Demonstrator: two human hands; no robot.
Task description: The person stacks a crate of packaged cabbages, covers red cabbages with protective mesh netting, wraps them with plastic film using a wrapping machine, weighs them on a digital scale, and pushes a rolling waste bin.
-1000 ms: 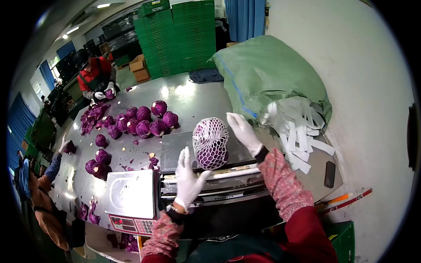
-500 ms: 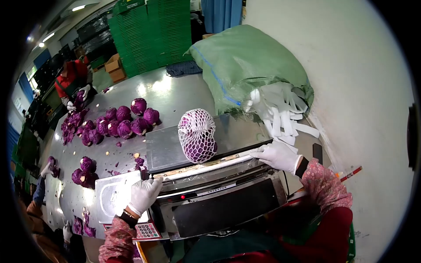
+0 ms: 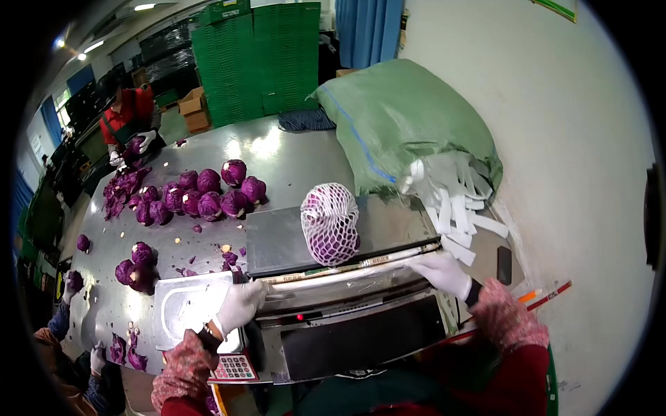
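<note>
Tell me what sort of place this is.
Probably a produce packing room: purple cabbages lie loose on a shiny table, a netted cabbage sits at a likely wrapping machine, and green crates stand stacked behind.

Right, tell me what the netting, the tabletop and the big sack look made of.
Netting: probably soft foam plastic, white and matt, judging by its thick open mesh. Tabletop: apparently metal, likely steel, smooth, grey, with bright reflections. Sack: probably plastic, green, faintly shiny and creased.

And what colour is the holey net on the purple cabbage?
The net is white; it shows best in the head view.
</note>
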